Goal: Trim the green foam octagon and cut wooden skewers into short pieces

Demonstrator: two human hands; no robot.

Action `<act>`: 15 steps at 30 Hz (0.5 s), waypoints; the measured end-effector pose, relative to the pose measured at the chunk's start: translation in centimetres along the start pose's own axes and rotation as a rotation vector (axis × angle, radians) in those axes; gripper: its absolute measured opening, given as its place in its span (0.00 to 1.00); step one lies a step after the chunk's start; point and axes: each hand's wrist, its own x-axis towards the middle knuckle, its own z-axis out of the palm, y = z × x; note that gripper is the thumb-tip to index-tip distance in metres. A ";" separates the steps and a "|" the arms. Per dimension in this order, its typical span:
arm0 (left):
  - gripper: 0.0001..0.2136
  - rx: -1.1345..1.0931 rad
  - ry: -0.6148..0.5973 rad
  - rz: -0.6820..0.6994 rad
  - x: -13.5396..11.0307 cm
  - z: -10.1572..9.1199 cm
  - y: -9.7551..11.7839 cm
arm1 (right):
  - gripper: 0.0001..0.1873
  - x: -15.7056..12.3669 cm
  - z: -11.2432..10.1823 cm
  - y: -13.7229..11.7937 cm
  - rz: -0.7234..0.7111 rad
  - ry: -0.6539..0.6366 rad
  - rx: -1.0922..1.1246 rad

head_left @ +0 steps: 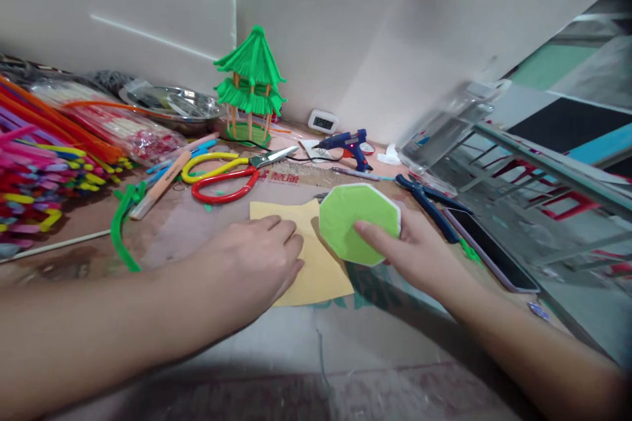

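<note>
In my right hand (412,247) is a light green octagonal piece (358,217) with a white edge, pinched with the thumb on its face and the fingers behind. It is held above the right side of a yellow sheet (316,270), which lies on the work surface. My left hand (261,256) rests on that sheet with its fingers curled together. The fingertips touch the paper, and the thumb is partly hidden. Beyond both hands lie scissors (254,161) with one yellow and one red handle.
A green-roofed pagoda model (251,89) stands at the back, near a small digital clock (323,121) and a blue glue gun (348,145). Pipe cleaners (54,171) pile up at left beside a metal bowl (172,105). Pliers (429,204) and a phone (488,250) lie at right.
</note>
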 end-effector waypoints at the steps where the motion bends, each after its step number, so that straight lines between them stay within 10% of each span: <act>1: 0.12 0.010 -0.008 0.001 -0.1 0.2 0.0 | 0.08 -0.4 0.1 -0.4 -0.082 -0.030 -0.144; 6: 0.11 0.052 -0.047 -0.001 -0.2 0.7 -0.1 | 0.09 -0.6 1.2 -1.7 -0.279 0.000 -0.547; 15: 0.11 0.079 -0.061 -0.021 -0.2 0.6 0.2 | 0.10 -0.3 1.4 -1.6 -0.276 0.026 -0.543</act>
